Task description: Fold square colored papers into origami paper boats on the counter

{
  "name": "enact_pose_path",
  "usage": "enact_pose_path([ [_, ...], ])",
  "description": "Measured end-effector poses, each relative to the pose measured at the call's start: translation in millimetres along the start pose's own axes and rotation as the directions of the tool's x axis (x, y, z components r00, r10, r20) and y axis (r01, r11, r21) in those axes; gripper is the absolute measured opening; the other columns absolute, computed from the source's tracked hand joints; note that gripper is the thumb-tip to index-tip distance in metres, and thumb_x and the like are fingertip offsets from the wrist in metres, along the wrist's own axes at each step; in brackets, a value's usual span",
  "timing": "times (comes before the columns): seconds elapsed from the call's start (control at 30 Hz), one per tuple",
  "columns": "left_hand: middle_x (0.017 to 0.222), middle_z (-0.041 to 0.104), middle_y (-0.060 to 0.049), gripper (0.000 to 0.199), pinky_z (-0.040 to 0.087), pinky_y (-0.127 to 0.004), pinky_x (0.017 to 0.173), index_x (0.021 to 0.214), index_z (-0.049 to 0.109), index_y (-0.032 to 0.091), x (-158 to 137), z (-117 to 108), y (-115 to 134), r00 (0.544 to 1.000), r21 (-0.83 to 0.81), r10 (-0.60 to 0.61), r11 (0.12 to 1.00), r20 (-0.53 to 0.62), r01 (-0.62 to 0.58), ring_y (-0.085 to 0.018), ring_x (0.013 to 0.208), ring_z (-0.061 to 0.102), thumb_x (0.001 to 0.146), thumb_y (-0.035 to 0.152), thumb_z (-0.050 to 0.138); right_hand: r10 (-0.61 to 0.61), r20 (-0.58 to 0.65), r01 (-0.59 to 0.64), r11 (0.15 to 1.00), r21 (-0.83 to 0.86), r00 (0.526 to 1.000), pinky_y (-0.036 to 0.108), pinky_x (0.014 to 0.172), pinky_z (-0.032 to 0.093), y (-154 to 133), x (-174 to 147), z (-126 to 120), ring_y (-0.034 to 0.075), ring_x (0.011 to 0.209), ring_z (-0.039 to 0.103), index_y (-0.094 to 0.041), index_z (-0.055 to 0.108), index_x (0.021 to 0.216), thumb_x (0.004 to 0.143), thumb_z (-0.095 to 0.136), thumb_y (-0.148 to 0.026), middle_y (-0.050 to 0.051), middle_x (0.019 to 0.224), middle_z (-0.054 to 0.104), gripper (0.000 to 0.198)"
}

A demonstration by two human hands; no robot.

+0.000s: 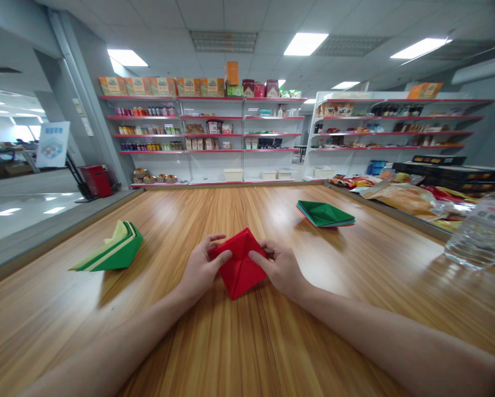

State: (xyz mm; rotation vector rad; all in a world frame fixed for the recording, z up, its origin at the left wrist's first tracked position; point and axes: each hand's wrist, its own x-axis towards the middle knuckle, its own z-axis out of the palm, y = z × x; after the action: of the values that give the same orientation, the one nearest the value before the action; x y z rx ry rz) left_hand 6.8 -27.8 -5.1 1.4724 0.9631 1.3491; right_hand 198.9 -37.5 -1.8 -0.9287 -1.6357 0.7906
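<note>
Between my two hands is a red folded paper [242,270], a diamond shape with creases meeting near its middle, tilted above the wooden table [214,353]. My left hand [204,264] pinches its left corner, thumb on the front face and fingers behind. On the opposite corner, my right hand [283,267] grips the same way, its thumb pressed near the centre crease. The fingers behind the paper are partly hidden. Off to the left lies a nested stack of green and yellow folded papers [117,248]. Beyond my right hand sits a stack of folded papers with green on top [326,214].
A clear plastic bottle [477,237] stands at the table's right edge. Past that edge lie packaged snacks [400,198] and dark boxes [450,176]. Shelves [210,117] with goods line the back, and a red box [96,181] stands on the floor at left.
</note>
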Motion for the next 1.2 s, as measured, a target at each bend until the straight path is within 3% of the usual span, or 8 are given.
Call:
enact_pose_path([
  [0.1, 0.102, 0.066, -0.014, 0.045, 0.051, -0.036, 0.077, 0.109, 0.055, 0.013, -3.5, 9.1, -0.1, 0.985, 0.188, 0.051, 0.982, -0.163, -0.020, -0.025, 0.091, 0.064, 0.075, 0.040, 0.069, -0.178, -0.145, 0.133, 0.952, -0.275, 0.973, 0.027, 0.061, 0.049, -3.0, -1.8, -0.2, 0.016, 0.067, 0.063, -0.018, 0.063, 0.087, 0.086, 0.056, -0.029, 0.004, 0.078, 0.068, 0.013],
  [0.2, 0.112, 0.064, -0.014, 0.040, 0.050, -0.037, 0.081, 0.110, 0.058, 0.015, -13.4, 22.4, 7.6, 1.000, 0.139, 0.011, 0.990, 0.007, -0.012, -0.025, 0.093, 0.064, 0.081, 0.043, 0.062, -0.395, -0.155, 0.277, 0.827, -0.490, 0.906, 0.028, 0.061, 0.047, -4.9, -3.3, -3.2, 0.016, 0.065, 0.060, -0.018, 0.061, 0.087, 0.087, 0.053, -0.023, 0.004, 0.076, 0.066, 0.010],
  [0.33, 0.110, 0.065, -0.010, 0.040, 0.048, -0.037, 0.088, 0.108, 0.061, 0.017, -26.7, 36.6, 18.7, 0.979, -0.088, 0.055, 0.995, 0.197, -0.038, -0.025, 0.098, 0.062, 0.079, 0.044, 0.065, -0.635, 0.116, 0.582, 0.600, -0.549, 0.764, 0.033, 0.074, 0.049, -6.9, -5.9, -5.7, 0.020, 0.085, 0.060, -0.017, 0.060, 0.102, 0.089, 0.048, -0.017, 0.009, 0.095, 0.065, 0.018],
  [0.5, 0.089, 0.070, -0.008, 0.030, 0.052, -0.032, 0.080, 0.092, 0.065, 0.012, -23.6, 36.5, 16.6, 0.999, -0.384, -0.034, 0.923, -0.020, 0.024, -0.021, 0.086, 0.065, 0.077, 0.038, 0.069, -0.609, 0.387, 0.700, 0.439, -0.563, 0.693, 0.037, 0.086, 0.046, -14.0, -8.8, -1.9, 0.022, 0.101, 0.054, -0.016, 0.058, 0.117, 0.088, 0.047, -0.011, 0.012, 0.118, 0.059, 0.032],
  [0.73, 0.095, 0.071, -0.009, 0.035, 0.055, -0.031, 0.073, 0.108, 0.061, 0.013, -3.1, 18.8, 9.7, 0.970, -0.489, -0.222, 0.860, -0.096, 0.148, -0.022, 0.086, 0.068, 0.078, 0.031, 0.067, -0.420, 0.594, 0.725, 0.460, -0.513, 0.686, 0.049, 0.102, 0.031, -18.8, -9.4, -3.1, 0.030, 0.126, 0.040, -0.020, 0.048, 0.131, 0.085, 0.056, -0.038, 0.010, 0.137, 0.049, 0.051],
  [0.87, 0.091, 0.072, -0.013, 0.029, 0.057, -0.033, 0.069, 0.103, 0.063, 0.009, 6.2, 4.5, 8.6, 0.931, -0.476, -0.364, 0.816, 0.015, 0.327, -0.024, 0.080, 0.070, 0.083, 0.030, 0.059, -0.428, 0.649, 0.771, 0.451, -0.449, 0.629, 0.046, 0.102, 0.031, -19.2, -10.7, -4.9, 0.027, 0.127, 0.040, -0.017, 0.046, 0.132, 0.084, 0.055, -0.032, 0.010, 0.137, 0.050, 0.051],
  [1.03, 0.081, 0.073, -0.013, 0.026, 0.056, -0.030, 0.060, 0.101, 0.063, 0.007, 11.4, -16.5, 14.3, 0.808, -0.425, -0.558, 0.695, 0.191, 0.580, -0.021, 0.063, 0.070, 0.084, 0.026, 0.058, -0.520, 0.612, 0.801, 0.444, -0.402, 0.596, 0.044, 0.106, 0.031, -21.2, -11.6, -8.1, 0.024, 0.130, 0.038, -0.015, 0.039, 0.137, 0.081, 0.049, -0.012, 0.009, 0.139, 0.047, 0.057],
  [1.2, 0.088, 0.073, -0.014, 0.026, 0.054, -0.032, 0.074, 0.101, 0.065, 0.007, 9.2, -28.9, 15.9, 0.767, -0.375, -0.501, 0.674, 0.401, 0.636, -0.023, 0.076, 0.071, 0.081, 0.024, 0.063, -0.569, 0.545, 0.787, 0.490, -0.375, 0.615, 0.044, 0.110, 0.029, -16.3, -8.9, -7.9, 0.024, 0.140, 0.021, -0.007, 0.013, 0.147, 0.080, 0.044, -0.007, 0.018, 0.150, 0.024, 0.073],
])
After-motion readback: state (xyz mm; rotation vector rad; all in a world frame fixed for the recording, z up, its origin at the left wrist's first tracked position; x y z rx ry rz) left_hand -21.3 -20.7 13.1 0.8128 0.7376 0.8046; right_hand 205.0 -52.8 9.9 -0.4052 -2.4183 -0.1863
